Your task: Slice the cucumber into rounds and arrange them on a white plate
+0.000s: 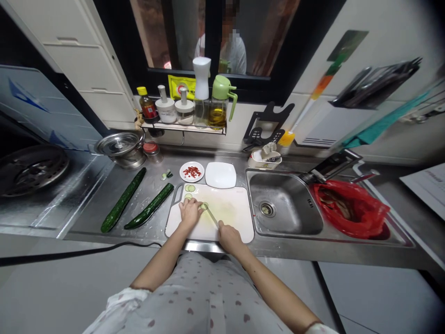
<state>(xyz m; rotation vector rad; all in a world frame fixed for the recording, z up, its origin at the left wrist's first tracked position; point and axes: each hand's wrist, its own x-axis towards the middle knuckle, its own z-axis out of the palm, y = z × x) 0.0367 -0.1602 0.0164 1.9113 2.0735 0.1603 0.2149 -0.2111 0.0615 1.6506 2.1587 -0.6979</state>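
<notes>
My right hand (230, 237) is wrapped round the handle of a knife (212, 217), its blade pointing up and left over the white cutting board (239, 211). At the blade's tip is a cucumber slice (205, 206), which the fingertips of my left hand (190, 212) pinch against the board. Other pale green cucumber slices (189, 188) lie at the board's upper left, some partly hidden behind my left hand. Two whole cucumbers, one long (123, 200) and one shorter (149, 207), rest on the steel counter to the left.
Behind the board stand a plate of chopped red pieces (192, 178) and a white square plate (220, 174). Small cucumber ends (167, 175) lie nearby. A sink (288, 222) and a red plastic bag (354, 218) are right; a steel pot (123, 153) stands left. A condiment rack (194, 128) hangs behind.
</notes>
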